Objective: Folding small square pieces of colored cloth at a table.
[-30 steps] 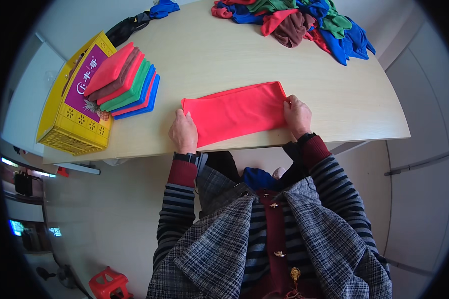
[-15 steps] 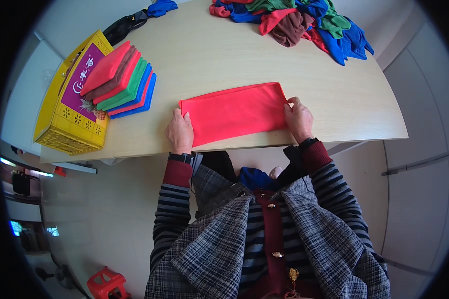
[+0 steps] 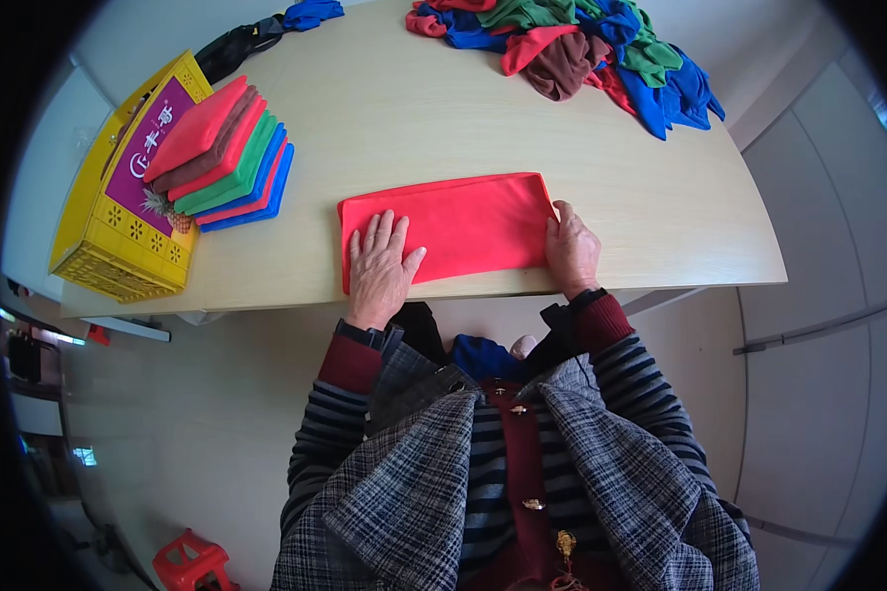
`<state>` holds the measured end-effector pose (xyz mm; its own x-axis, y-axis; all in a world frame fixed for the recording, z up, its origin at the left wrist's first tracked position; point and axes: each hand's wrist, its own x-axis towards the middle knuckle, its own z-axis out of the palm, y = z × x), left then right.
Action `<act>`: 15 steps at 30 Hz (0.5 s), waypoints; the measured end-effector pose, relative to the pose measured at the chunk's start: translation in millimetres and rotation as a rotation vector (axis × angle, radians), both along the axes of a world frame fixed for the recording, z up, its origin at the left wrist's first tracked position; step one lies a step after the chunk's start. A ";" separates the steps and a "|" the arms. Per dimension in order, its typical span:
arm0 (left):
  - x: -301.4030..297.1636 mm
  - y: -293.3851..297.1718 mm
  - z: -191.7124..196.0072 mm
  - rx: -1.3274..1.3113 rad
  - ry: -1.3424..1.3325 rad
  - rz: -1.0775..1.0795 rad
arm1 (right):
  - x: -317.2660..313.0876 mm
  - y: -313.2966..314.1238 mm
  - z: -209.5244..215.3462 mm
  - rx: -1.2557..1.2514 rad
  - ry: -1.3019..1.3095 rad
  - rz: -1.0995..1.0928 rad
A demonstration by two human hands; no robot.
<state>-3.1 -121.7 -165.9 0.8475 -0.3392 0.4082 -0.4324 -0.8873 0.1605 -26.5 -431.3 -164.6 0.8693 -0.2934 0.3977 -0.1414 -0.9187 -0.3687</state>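
Observation:
A red cloth (image 3: 473, 227), folded into a long rectangle, lies flat at the near edge of the table. My left hand (image 3: 379, 271) rests palm down on its left part, fingers spread. At the cloth's right end, my right hand (image 3: 574, 251) has its fingers closed on the edge, thumb and forefinger at the border. To the left, a stack of folded cloths (image 3: 232, 163) in red, brown, green and blue leans against a yellow crate.
The yellow plastic crate (image 3: 118, 251) stands at the table's left edge. A heap of loose cloths (image 3: 572, 59) in several colours lies at the far right. A black item (image 3: 241, 49) and a blue cloth (image 3: 312, 13) are at the far left. A red stool (image 3: 195, 563) stands on the floor.
My left hand has let go of the cloth's left edge and moved right, now lying flat on top. My right hand stays at the right edge.

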 end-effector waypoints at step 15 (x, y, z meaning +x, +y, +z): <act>7.9 15.5 2.1 -0.106 0.185 -0.050 | -4.5 -4.6 25.1 -0.101 -0.047 0.042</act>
<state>4.7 -106.1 -163.8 0.8948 -0.3457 0.2825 -0.4294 -0.8395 0.3328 -30.9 -435.9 -139.5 0.8599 -0.2132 0.4639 -0.0867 -0.9564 -0.2789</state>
